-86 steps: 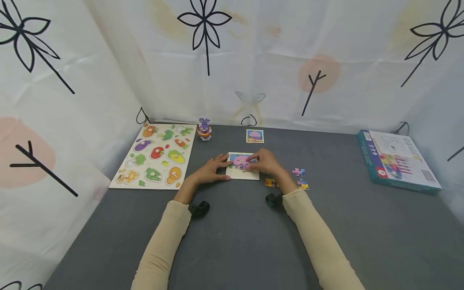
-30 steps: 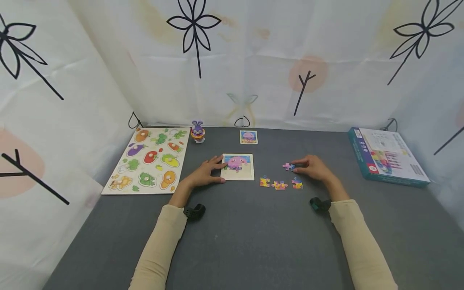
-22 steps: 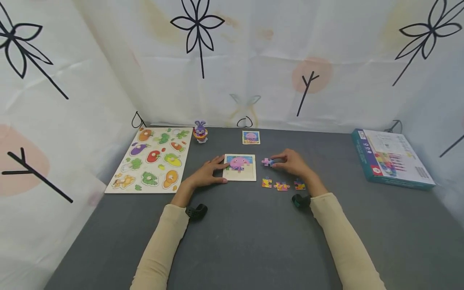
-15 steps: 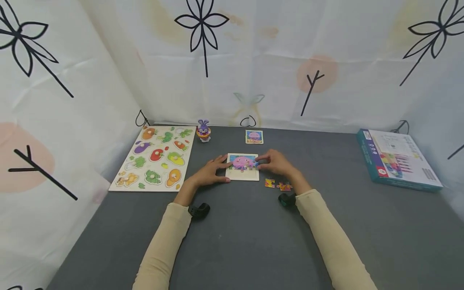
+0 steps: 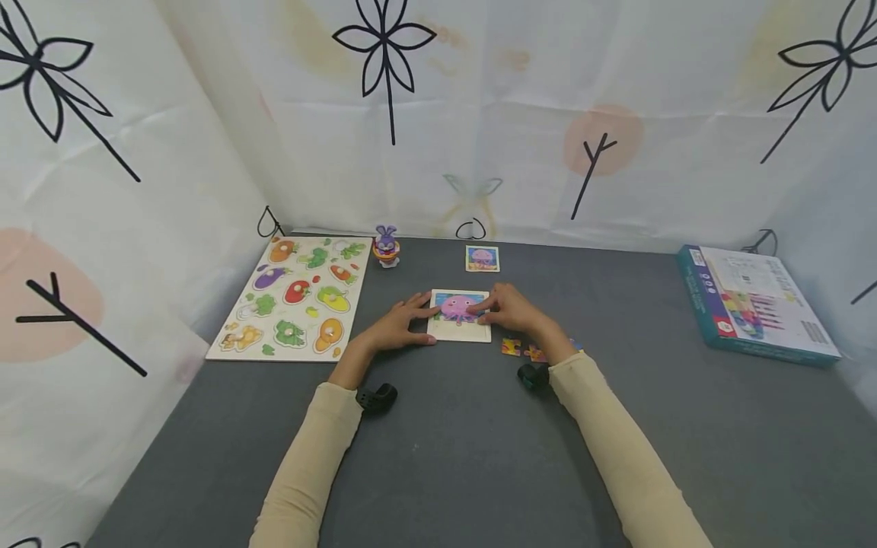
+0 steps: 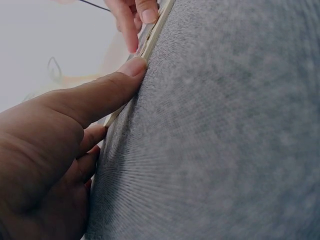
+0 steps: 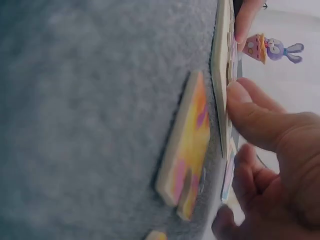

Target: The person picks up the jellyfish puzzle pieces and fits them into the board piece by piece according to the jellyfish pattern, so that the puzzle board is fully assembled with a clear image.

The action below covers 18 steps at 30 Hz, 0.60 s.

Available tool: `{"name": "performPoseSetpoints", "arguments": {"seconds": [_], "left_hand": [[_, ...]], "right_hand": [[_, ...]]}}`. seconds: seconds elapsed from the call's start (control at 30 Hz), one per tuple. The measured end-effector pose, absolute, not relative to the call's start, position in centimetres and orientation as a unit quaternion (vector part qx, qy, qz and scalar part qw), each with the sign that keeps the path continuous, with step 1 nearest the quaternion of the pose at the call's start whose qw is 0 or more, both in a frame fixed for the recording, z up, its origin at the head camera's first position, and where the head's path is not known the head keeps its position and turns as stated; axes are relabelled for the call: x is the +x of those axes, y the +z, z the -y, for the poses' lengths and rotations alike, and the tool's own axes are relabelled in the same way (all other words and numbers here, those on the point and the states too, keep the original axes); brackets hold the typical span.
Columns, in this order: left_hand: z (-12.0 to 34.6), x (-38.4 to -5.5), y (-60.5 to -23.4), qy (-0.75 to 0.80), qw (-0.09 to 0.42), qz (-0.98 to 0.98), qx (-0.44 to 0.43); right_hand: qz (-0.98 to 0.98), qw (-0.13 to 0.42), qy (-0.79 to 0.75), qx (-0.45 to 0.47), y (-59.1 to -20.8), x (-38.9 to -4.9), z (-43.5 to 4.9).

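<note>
A small wooden jigsaw tray [image 5: 455, 333] lies mid-table, its upper part filled with a pink octopus picture [image 5: 455, 304]. My left hand [image 5: 397, 325] rests at the tray's left side. Its thumb lies against the near edge in the left wrist view, with fingertips on the left border. The right hand [image 5: 515, 309] presses a straight index finger onto the octopus, the thumb at the tray's right edge. Loose jigsaw pieces [image 5: 511, 347] lie right of the tray, some partly hidden by the right wrist. In the right wrist view, a yellow-orange jigsaw piece [image 7: 190, 145] lies close by the tray.
A matching octopus picture card [image 5: 483, 259] lies behind the tray. Left of it stand a purple rabbit figurine [image 5: 387, 247] and a flat vegetable board [image 5: 229, 349]. A teal-edged box [image 5: 757, 304] lies far right. White cloth walls enclose the table.
My right hand carried a pink-and-blue jigsaw piece from the right to the tray and set it in the picture; its index finger now presses there. The left hand stayed on the tray.
</note>
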<state>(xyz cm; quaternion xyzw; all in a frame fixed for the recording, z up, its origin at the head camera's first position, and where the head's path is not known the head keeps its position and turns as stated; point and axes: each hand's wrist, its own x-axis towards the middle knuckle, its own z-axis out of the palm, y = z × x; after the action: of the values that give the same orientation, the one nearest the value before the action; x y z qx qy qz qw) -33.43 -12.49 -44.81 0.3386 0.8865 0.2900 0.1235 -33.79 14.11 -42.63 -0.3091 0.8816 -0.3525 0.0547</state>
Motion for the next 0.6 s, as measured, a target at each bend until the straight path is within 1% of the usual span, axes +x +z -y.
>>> {"name": "performPoseSetpoints", "arguments": {"seconds": [0.13,0.23,0.37,0.5,0.6], "left_hand": [[12.4,-33.5,-44.9,0.289,0.121,-0.887,0.339],[12.2,-33.5,-45.0,0.291,0.118,-0.886,0.342],[12.1,-33.5,-45.2,0.295,0.119,-0.883,0.346],[12.2,-33.6,-45.4,0.302,0.117,-0.884,0.337],[12.4,-33.6,-45.4,0.301,0.107,-0.889,0.329]], "right_hand": [[-0.894,0.076,-0.344,-0.278,-42.7,-34.2,-14.1],[-0.9,0.076,-0.341,-0.26,-42.5,-33.8,-14.3],[-0.909,0.066,-0.339,-0.234,-42.1,-32.3,-15.3],[-0.92,0.071,-0.336,-0.188,-41.6,-30.3,-17.1],[-0.925,0.076,-0.328,-0.174,-41.3,-29.1,-18.2]]}}
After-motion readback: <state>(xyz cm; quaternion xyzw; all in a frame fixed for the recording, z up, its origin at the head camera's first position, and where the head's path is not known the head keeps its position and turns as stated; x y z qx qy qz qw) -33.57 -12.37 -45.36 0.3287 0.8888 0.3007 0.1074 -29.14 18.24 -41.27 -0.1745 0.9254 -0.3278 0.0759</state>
